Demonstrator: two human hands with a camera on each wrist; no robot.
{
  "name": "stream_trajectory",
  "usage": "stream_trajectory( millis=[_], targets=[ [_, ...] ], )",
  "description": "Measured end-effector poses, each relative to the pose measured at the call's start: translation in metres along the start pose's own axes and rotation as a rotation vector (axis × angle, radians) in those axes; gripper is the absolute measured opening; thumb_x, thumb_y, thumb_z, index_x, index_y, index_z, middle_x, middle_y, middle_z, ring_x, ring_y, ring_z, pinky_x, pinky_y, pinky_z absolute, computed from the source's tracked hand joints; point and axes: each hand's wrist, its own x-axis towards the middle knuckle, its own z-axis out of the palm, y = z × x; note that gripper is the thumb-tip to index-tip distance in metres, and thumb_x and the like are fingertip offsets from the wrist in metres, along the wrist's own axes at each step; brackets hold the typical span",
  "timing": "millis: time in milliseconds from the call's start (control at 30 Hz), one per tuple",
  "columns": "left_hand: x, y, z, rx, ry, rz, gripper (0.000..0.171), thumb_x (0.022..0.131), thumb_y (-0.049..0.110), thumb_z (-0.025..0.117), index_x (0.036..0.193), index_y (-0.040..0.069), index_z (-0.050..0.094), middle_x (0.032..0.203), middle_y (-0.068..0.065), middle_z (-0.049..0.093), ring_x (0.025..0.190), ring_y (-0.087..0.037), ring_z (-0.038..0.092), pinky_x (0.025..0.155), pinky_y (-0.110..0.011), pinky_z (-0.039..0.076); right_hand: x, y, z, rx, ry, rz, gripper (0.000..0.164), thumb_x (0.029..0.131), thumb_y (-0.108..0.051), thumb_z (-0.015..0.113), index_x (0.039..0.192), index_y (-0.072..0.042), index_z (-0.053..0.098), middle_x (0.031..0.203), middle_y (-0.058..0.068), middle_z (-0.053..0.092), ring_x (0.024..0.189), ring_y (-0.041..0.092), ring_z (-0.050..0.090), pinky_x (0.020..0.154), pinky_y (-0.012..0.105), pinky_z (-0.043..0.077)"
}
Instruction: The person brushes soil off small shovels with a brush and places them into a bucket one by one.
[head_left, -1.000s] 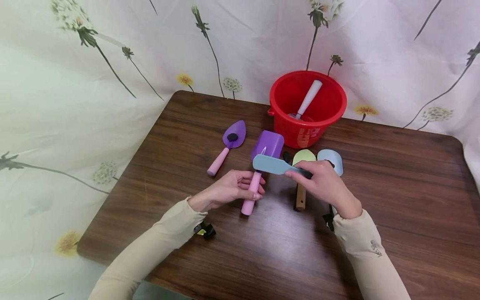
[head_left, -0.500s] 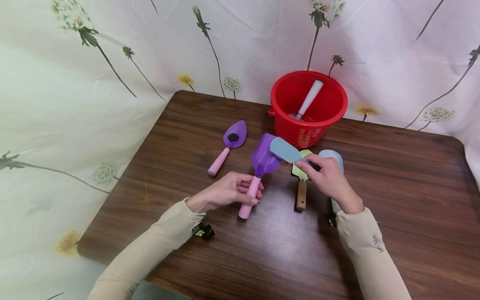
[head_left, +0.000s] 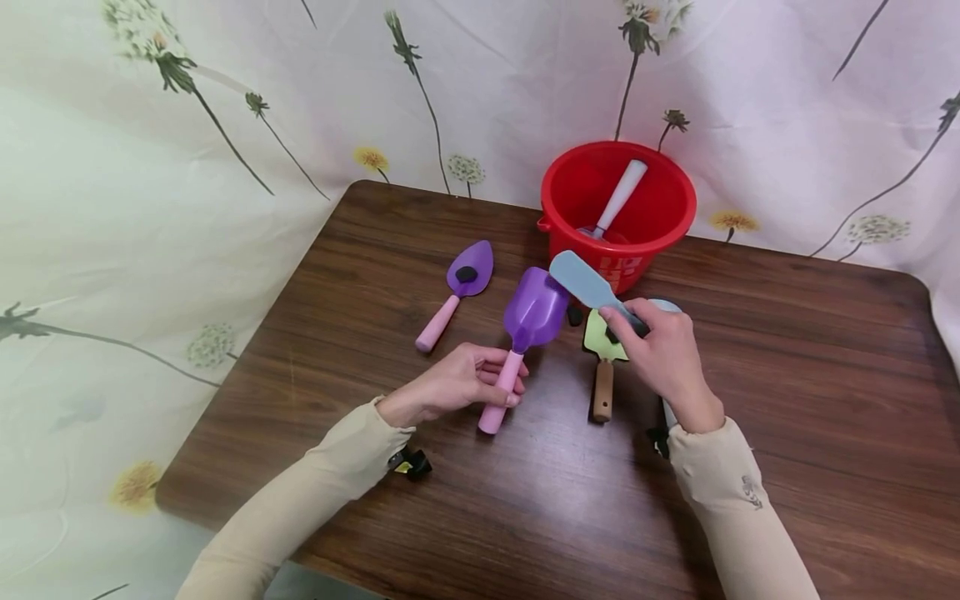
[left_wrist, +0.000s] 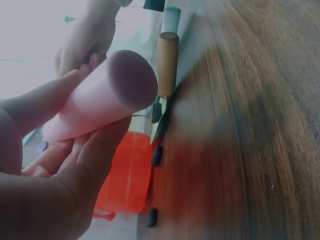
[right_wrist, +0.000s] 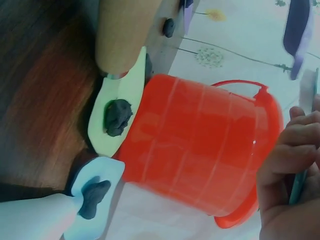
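Note:
My left hand (head_left: 457,379) grips the pink handle of a purple garden scoop (head_left: 532,312), which is held above the table with its hollow facing up. The handle's end (left_wrist: 132,80) fills the left wrist view. My right hand (head_left: 663,358) holds a light blue tool with a flat, rounded head (head_left: 585,282) by its darker end. That head overlaps the scoop's upper right rim in the head view. Under the right hand lie a pale green trowel (right_wrist: 97,130) and a light blue shovel (right_wrist: 112,175), each with a dark lump on it.
A red bucket (head_left: 588,258) with a white-handled tool (head_left: 622,196) inside stands at the back. Left of the scoop lies a purple pointed trowel (head_left: 474,260) bearing a dark lump. Small dark lumps (left_wrist: 157,156) sit on the table near the bucket.
The light blue tool has moved from across the scoop's neck to its upper right rim, going up and right. The scoop has tilted slightly, its blade now showing more fully.

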Motion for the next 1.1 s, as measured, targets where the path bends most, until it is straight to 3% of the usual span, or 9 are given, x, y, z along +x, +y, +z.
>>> stream_trajectory(
  millis=[100, 267, 400, 533, 733, 933, 1100],
  targets=[
    [0.001, 0.001, 0.000, -0.014, 0.008, -0.015, 0.042, 0.080, 0.000, 0.074, 0.118, -0.008, 0.059, 0.092, -0.007, 0.070, 0.085, -0.012, 0.067, 0.075, -0.023, 0.054, -0.002, -0.004, -0.001, 0.024, -0.058, -0.070, 0.013, 0.080, -0.015, 0.078, 0.085, -0.006, 0.070, 0.058, -0.001, 0.054, 0.054, 0.009, 0.042, 0.050, 0.017, 0.032],
    [0.002, 0.001, 0.000, -0.003, 0.003, -0.009, 0.041, 0.081, 0.000, 0.073, 0.118, -0.008, 0.059, 0.095, -0.011, 0.070, 0.085, -0.012, 0.068, 0.076, -0.024, 0.054, -0.004, -0.014, 0.000, 0.034, -0.255, -0.177, 0.015, 0.080, -0.021, 0.078, 0.090, -0.012, 0.071, 0.061, -0.008, 0.056, 0.053, 0.003, 0.043, 0.050, 0.018, 0.038],
    [0.004, 0.000, 0.001, 0.015, -0.003, 0.001, 0.040, 0.081, 0.000, 0.073, 0.118, -0.008, 0.059, 0.099, -0.016, 0.070, 0.085, -0.012, 0.068, 0.077, -0.024, 0.054, -0.003, -0.019, 0.000, 0.039, -0.381, -0.161, 0.018, 0.083, -0.027, 0.076, 0.094, -0.013, 0.072, 0.064, -0.008, 0.060, 0.054, 0.002, 0.045, 0.052, 0.020, 0.042],
    [0.004, 0.000, 0.001, 0.044, -0.013, 0.010, 0.038, 0.081, -0.001, 0.072, 0.116, -0.009, 0.060, 0.096, -0.016, 0.070, 0.082, -0.011, 0.067, 0.075, -0.023, 0.054, -0.001, -0.018, 0.000, 0.043, -0.423, -0.102, 0.020, 0.084, -0.027, 0.075, 0.097, -0.012, 0.073, 0.065, -0.006, 0.061, 0.054, 0.006, 0.047, 0.053, 0.021, 0.043],
    [0.001, 0.002, 0.000, 0.087, 0.001, 0.021, 0.035, 0.080, -0.004, 0.072, 0.113, -0.008, 0.062, 0.097, -0.021, 0.069, 0.079, -0.011, 0.067, 0.072, -0.024, 0.055, 0.001, -0.008, -0.002, 0.070, -0.371, -0.022, 0.016, 0.084, -0.025, 0.075, 0.094, -0.013, 0.073, 0.062, -0.005, 0.058, 0.052, 0.011, 0.046, 0.049, 0.022, 0.039],
    [-0.002, 0.003, -0.001, 0.092, -0.013, 0.012, 0.037, 0.080, -0.004, 0.071, 0.115, -0.008, 0.061, 0.103, -0.030, 0.067, 0.080, -0.010, 0.068, 0.074, -0.026, 0.057, 0.004, 0.002, -0.001, 0.033, -0.214, 0.019, 0.014, 0.085, -0.023, 0.074, 0.091, -0.010, 0.073, 0.057, 0.000, 0.054, 0.054, 0.014, 0.044, 0.048, 0.022, 0.035],
    [-0.001, -0.001, 0.000, 0.110, -0.026, 0.007, 0.039, 0.080, -0.004, 0.071, 0.118, -0.008, 0.061, 0.104, -0.031, 0.066, 0.080, -0.010, 0.068, 0.075, -0.027, 0.058, 0.007, 0.003, -0.001, -0.046, -0.072, 0.039, 0.019, 0.085, -0.023, 0.075, 0.090, -0.004, 0.074, 0.058, 0.005, 0.059, 0.052, 0.015, 0.043, 0.049, 0.023, 0.035]
  ],
)
